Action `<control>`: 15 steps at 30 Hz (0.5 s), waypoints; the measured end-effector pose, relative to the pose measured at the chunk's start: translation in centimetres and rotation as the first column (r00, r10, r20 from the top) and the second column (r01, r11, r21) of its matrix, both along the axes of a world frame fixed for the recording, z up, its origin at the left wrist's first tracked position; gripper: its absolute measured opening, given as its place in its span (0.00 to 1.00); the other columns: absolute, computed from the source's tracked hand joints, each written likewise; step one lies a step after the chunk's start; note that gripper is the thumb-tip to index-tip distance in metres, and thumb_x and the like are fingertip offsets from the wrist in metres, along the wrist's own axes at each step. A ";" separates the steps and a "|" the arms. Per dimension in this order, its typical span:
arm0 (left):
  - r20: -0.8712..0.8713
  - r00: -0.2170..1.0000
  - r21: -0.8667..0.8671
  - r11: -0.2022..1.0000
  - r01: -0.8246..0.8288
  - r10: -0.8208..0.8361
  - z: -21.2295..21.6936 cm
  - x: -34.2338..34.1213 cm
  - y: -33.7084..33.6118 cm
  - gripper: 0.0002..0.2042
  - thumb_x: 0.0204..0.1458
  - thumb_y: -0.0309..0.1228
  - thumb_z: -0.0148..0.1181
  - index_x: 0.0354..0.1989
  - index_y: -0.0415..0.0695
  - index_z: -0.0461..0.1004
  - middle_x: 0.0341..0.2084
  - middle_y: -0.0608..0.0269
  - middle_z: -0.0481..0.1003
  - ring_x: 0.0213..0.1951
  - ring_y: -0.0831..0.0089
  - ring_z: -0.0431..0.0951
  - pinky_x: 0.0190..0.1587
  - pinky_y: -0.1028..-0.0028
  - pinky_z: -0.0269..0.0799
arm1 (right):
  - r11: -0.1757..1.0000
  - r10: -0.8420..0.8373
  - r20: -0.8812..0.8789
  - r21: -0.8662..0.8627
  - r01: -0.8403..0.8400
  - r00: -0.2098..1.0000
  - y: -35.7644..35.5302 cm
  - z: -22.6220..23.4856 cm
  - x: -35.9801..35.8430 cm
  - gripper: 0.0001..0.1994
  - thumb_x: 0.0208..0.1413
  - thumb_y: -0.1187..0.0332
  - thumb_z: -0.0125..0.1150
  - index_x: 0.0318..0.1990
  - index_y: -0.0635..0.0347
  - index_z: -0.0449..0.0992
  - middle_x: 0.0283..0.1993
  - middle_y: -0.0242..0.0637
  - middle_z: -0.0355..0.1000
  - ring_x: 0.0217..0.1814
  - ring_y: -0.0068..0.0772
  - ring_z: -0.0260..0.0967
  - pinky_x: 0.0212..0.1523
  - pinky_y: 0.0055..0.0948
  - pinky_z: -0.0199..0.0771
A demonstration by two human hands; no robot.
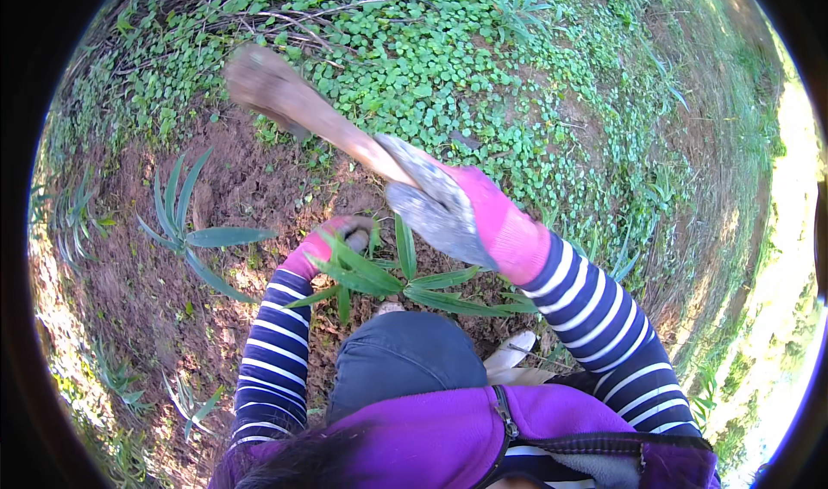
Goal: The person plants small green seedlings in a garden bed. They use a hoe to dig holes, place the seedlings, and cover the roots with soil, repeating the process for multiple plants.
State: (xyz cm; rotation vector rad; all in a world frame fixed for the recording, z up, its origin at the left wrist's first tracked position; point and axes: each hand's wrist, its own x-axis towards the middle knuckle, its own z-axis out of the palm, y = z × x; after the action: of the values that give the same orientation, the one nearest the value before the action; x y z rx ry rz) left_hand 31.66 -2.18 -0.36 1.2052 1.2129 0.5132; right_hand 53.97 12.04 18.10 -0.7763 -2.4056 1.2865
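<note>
My right hand (pixel 466 209), in a pink glove with grey-coated fingers, is closed around a wooden-handled tool (pixel 345 135). The tool slants up and to the left above the ground. Its thick brown far end is blurred, so I cannot tell its exact kind. Lower and to the left, my left hand (pixel 336 236) wears a matching glove and is close to the soil. Its fingers are curled; whatever they may hold is hidden. Right beside it a leafy green plant (pixel 405 278) spreads long narrow leaves, some of them in front of the left wrist.
Another long-leaved plant (pixel 185 235) grows from the bare brown soil (pixel 250 174) on the left. Low green ground cover (pixel 466 66) fills the far side, with dry twigs (pixel 297 23) lying on it. My dark-trousered knee (pixel 405 355) is just behind the nearer plant.
</note>
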 end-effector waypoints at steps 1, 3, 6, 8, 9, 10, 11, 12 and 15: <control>-0.029 0.999 0.012 1.000 -0.020 0.020 -0.1 -0.6 -0.3 0.19 0.61 0.33 0.55 0.59 0.37 0.69 0.45 0.61 0.76 0.41 0.74 0.76 0.45 0.76 0.74 | 0.996 0.018 -0.085 -0.089 -0.026 0.996 0.0 -0.5 -1.2 0.29 0.61 0.71 0.59 0.69 0.58 0.60 0.45 0.43 0.76 0.35 0.33 0.76 0.38 0.30 0.76; -0.086 0.994 0.035 0.998 -0.059 0.061 -0.7 -1.9 -0.8 0.19 0.64 0.30 0.51 0.61 0.35 0.66 0.47 0.59 0.75 0.46 0.72 0.75 0.51 0.76 0.73 | 1.000 0.010 -0.005 -0.026 -0.010 1.000 0.7 -1.5 -3.0 0.27 0.63 0.66 0.57 0.68 0.59 0.61 0.40 0.43 0.77 0.32 0.37 0.75 0.37 0.32 0.76; 0.469 0.481 -0.426 0.667 -0.612 0.741 -2.3 -3.2 -2.4 0.19 0.65 0.27 0.49 0.63 0.36 0.63 0.52 0.56 0.73 0.49 0.69 0.75 0.54 0.76 0.73 | 0.999 0.002 0.296 0.031 -0.012 0.955 0.8 -2.3 -1.9 0.25 0.63 0.62 0.56 0.66 0.58 0.63 0.38 0.48 0.76 0.34 0.44 0.77 0.36 0.34 0.76; 0.414 0.599 -0.392 0.728 -0.562 0.685 -3.4 -3.9 -4.3 0.20 0.64 0.25 0.50 0.64 0.37 0.62 0.58 0.53 0.69 0.56 0.65 0.73 0.58 0.69 0.72 | 0.996 0.002 0.573 -0.072 0.049 0.820 0.7 -2.1 1.2 0.25 0.63 0.61 0.55 0.66 0.58 0.63 0.39 0.52 0.76 0.37 0.48 0.78 0.38 0.36 0.77; 0.497 0.399 -0.524 0.633 -0.570 0.771 -4.1 -3.5 -5.2 0.21 0.64 0.26 0.50 0.64 0.37 0.62 0.58 0.52 0.69 0.56 0.65 0.73 0.58 0.69 0.72 | 1.000 -0.003 0.480 0.012 -0.003 0.877 0.2 -2.0 2.4 0.25 0.63 0.61 0.55 0.66 0.58 0.64 0.39 0.50 0.76 0.37 0.45 0.78 0.39 0.35 0.77; 0.490 0.133 -0.701 0.480 -0.527 0.862 -4.8 -3.5 -5.8 0.21 0.64 0.26 0.50 0.65 0.38 0.62 0.58 0.51 0.69 0.56 0.65 0.73 0.59 0.68 0.72 | 0.999 -0.012 0.527 0.040 -0.010 0.850 -0.2 -2.3 3.0 0.25 0.64 0.61 0.55 0.65 0.59 0.64 0.39 0.48 0.76 0.37 0.41 0.78 0.40 0.34 0.77; 0.285 0.632 -0.387 0.690 -0.612 0.721 -5.3 -3.2 -6.6 0.20 0.64 0.27 0.49 0.64 0.38 0.62 0.58 0.50 0.70 0.56 0.65 0.73 0.61 0.66 0.71 | 0.999 -0.016 0.399 -0.026 0.029 0.917 -0.2 -2.6 3.2 0.25 0.64 0.60 0.55 0.65 0.60 0.64 0.38 0.46 0.76 0.37 0.39 0.77 0.40 0.33 0.77; 0.329 0.004 -0.852 0.298 -0.431 0.944 -5.9 -3.5 -6.6 0.18 0.65 0.28 0.47 0.63 0.40 0.64 0.56 0.52 0.71 0.55 0.65 0.73 0.59 0.67 0.72 | 0.991 -0.028 0.335 -0.117 0.071 0.942 -0.2 -3.0 3.0 0.25 0.65 0.60 0.55 0.65 0.60 0.64 0.38 0.43 0.76 0.37 0.36 0.76 0.41 0.32 0.77; 0.478 0.403 -0.560 0.624 -0.545 0.780 -7.0 -3.6 -6.1 0.18 0.66 0.29 0.46 0.63 0.40 0.63 0.53 0.53 0.74 0.52 0.63 0.76 0.57 0.68 0.73 | 0.950 -0.104 0.078 -0.288 0.122 0.992 1.3 -5.0 -0.3 0.24 0.66 0.60 0.55 0.65 0.61 0.65 0.37 0.36 0.75 0.35 0.27 0.72 0.39 0.28 0.76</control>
State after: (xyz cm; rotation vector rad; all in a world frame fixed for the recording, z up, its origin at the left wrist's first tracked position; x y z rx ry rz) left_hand 28.06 -8.28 -7.33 0.0805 1.0028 1.2146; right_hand 53.65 13.33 13.06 -1.0326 -2.2043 1.6144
